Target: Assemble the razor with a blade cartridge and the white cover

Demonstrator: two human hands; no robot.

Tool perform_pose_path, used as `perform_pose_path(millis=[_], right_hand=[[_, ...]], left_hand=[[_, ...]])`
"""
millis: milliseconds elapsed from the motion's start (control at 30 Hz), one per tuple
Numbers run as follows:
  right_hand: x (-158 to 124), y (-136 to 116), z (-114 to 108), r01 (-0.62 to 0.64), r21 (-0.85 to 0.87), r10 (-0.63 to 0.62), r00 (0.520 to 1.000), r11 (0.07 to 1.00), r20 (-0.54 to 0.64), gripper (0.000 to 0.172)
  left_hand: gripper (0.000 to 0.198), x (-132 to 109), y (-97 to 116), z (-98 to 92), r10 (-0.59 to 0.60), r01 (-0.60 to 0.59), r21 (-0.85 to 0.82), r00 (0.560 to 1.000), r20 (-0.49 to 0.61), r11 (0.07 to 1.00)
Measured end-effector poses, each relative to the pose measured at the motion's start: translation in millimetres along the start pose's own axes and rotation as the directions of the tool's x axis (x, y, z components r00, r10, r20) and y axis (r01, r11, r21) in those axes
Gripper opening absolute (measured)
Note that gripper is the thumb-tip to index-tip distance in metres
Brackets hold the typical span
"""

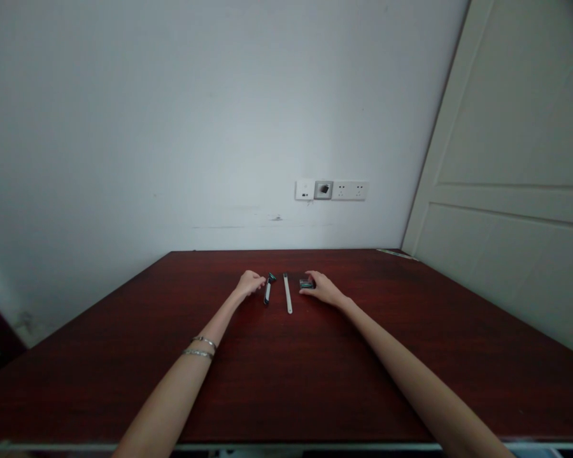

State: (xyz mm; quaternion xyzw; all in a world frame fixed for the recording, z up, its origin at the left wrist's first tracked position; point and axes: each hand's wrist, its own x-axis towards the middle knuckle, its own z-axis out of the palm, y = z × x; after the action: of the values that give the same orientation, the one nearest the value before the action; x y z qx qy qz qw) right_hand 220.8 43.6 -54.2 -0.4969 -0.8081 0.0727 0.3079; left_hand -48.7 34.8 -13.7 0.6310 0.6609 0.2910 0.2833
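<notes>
My left hand [249, 282] rests on the dark red table [286, 369], fingers curled, its tips just left of a black and silver razor [268, 289] lying flat. A slim white handle [287, 292] lies parallel to the razor, just to its right. My right hand [322, 289] lies further right with its fingers closed over a small dark cartridge case [306, 282] that has a green part. Both arms reach far forward; two bracelets [200, 347] circle my left wrist.
A white wall stands behind the table with a row of power sockets [331, 189]. A white door [510, 191] borders the table's right side. The table's near edge runs along the bottom of the view.
</notes>
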Motion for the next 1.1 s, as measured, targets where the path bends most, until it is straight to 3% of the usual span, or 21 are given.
perform_pose_path(millis=[533,1100], right_hand=[[-11,-5,1,0.053,-0.069,-0.054,0.999,0.996,-0.003,0.059],[-11,-3,0,0.062,-0.068,-0.062,0.998,0.996,0.009,0.057]], left_hand=[[0.025,-7,4,0.6,0.007,-0.007,0.009,1.0,0.016,1.0],[0.025,-6,2,1.7,0.02,-0.02,-0.013,0.999,0.03,1.0]])
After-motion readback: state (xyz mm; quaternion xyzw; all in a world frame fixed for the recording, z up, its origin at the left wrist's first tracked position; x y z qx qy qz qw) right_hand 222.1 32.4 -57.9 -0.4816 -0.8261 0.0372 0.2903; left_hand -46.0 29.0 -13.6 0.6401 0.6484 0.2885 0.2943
